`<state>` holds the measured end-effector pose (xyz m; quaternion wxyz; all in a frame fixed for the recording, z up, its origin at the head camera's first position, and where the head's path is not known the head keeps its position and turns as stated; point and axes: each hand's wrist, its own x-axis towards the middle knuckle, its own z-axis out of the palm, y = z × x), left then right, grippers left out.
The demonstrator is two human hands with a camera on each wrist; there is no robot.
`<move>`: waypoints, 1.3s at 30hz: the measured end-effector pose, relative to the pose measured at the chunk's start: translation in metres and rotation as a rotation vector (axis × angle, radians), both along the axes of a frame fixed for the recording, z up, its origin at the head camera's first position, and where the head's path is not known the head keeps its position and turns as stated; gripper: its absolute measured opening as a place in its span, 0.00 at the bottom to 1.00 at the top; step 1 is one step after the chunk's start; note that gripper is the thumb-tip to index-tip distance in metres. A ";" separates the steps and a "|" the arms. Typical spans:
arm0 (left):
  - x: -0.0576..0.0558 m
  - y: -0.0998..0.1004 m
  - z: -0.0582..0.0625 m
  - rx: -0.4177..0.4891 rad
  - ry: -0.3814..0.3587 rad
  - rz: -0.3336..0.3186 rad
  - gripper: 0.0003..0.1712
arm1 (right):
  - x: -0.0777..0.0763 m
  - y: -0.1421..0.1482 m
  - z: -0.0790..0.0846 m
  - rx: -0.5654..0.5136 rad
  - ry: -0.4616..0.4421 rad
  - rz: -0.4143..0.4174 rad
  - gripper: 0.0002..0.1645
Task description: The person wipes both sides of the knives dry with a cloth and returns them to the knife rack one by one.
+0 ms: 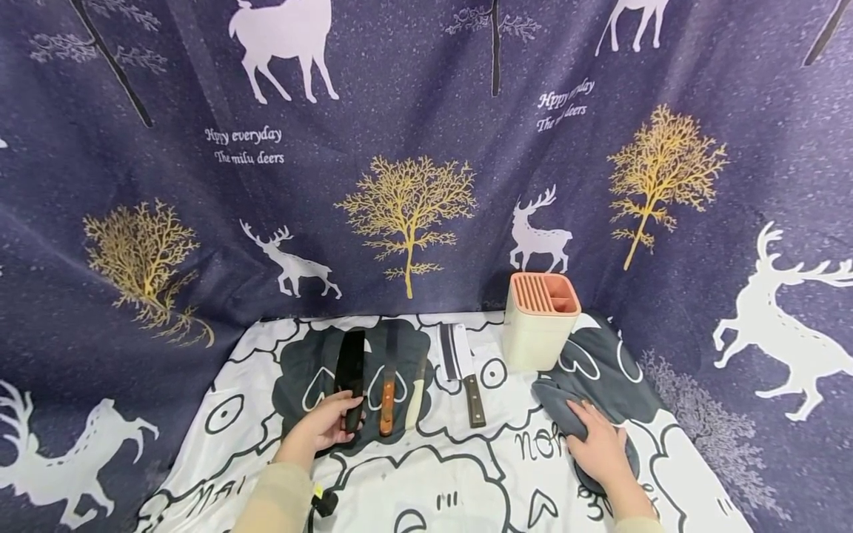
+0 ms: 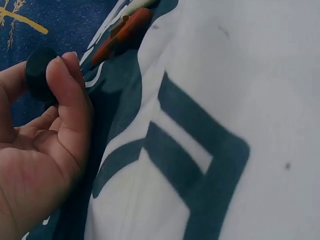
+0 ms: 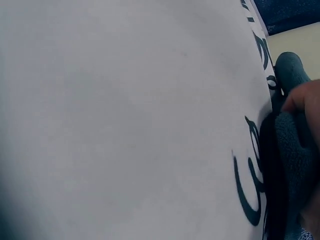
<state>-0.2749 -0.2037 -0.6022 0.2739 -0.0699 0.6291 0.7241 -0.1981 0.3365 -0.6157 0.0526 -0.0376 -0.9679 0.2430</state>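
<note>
My left hand grips the handle of a black knife, whose broad blade points away toward the back. In the left wrist view the fingers and thumb curl round the dark handle end. My right hand holds a dark grey fuzzy cloth at the front right, its fingers bent over the fabric. The right wrist view has the cloth bunched under the fingers at the right edge. Beside the black knife lies a knife with a brown wooden handle.
A knife with a cream handle and a cleaver with a dark wooden handle lie further right. Behind the cloth stands a cream knife block with an orange slotted top. A patterned dark curtain hangs behind the white printed sheet.
</note>
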 end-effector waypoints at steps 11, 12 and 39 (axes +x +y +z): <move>0.003 0.004 -0.003 0.018 0.056 -0.029 0.16 | 0.003 0.008 0.014 -0.284 0.062 -0.290 0.36; 0.005 0.004 -0.003 0.014 0.068 -0.030 0.17 | 0.003 0.010 0.017 -0.311 0.083 -0.313 0.35; 0.061 0.056 0.035 -0.045 0.210 -0.005 0.28 | -0.012 -0.037 0.165 -0.400 0.446 -0.063 0.32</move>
